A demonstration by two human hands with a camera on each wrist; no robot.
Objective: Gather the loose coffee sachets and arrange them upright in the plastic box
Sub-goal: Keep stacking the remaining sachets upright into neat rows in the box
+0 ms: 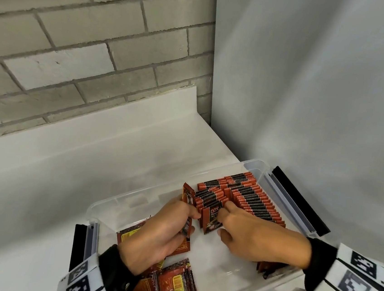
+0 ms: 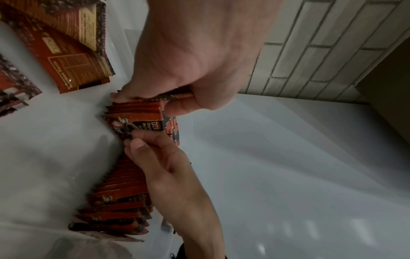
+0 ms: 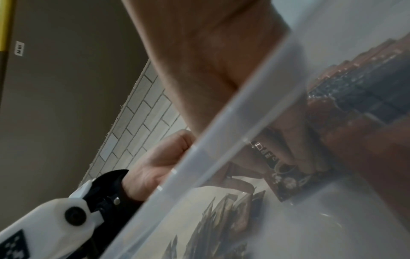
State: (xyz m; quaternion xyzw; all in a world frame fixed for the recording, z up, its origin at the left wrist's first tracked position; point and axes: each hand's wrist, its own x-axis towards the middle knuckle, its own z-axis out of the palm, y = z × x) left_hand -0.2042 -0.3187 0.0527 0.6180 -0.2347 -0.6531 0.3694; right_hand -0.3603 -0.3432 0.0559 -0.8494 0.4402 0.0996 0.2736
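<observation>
A clear plastic box (image 1: 119,199) stands on the white counter. Red and black coffee sachets (image 1: 251,199) stand upright in rows at its far right side. My left hand (image 1: 187,217) grips a sachet (image 1: 187,193) on edge just left of the rows, pinched at its top edge (image 2: 175,95) in the left wrist view. My right hand (image 1: 222,219) pinches the right side of the front sachet (image 1: 211,215), the one marked D2X (image 2: 153,125). Loose sachets (image 1: 176,283) lie flat in the box's near left corner. The right wrist view shows the sachets (image 3: 359,91) blurred through the box wall (image 3: 199,157).
Black latches (image 1: 299,199) sit on the box's two short sides. A grey block wall (image 1: 79,38) runs behind the counter and a pale panel (image 1: 311,86) rises at the right. A few more sachets (image 1: 268,267) lie under my right wrist.
</observation>
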